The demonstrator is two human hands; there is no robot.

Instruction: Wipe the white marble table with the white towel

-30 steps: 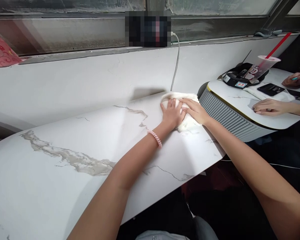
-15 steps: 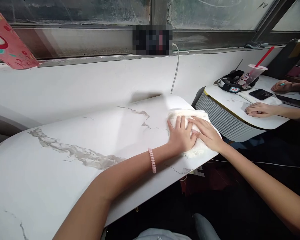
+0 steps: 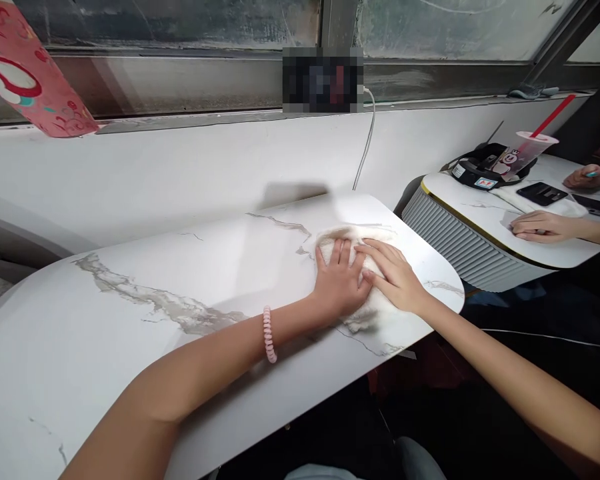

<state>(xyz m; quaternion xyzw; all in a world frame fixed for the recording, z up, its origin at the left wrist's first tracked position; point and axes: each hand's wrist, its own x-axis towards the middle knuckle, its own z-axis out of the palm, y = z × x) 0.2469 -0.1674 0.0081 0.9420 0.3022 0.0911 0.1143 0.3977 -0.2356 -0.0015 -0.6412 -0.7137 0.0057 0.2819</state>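
Under both palms lies a white cloth [image 3: 380,308], bunched a little along its edges, on a white marble-patterned table [image 3: 205,267]. My left hand [image 3: 341,283] presses flat on it with the fingers spread; a pink coil band [image 3: 269,335] circles that wrist. My right hand [image 3: 394,275] rests on the cloth's right part, fingers stretched out and flat, their tips beside the left thumb. Neither hand is wrapped around the cloth.
At right, a second table [image 3: 490,230] holds a cup with a red straw [image 3: 523,157], a black headset [image 3: 470,170] and a phone [image 3: 543,193]. A co-worker's hand [image 3: 545,227] lies there. A pink carton [image 3: 40,80] stands upper left; a cable [image 3: 370,143] hangs along the wall.
Both hands have slid the cloth left along the table, away from its rounded right end. The camera view has turned slightly left.
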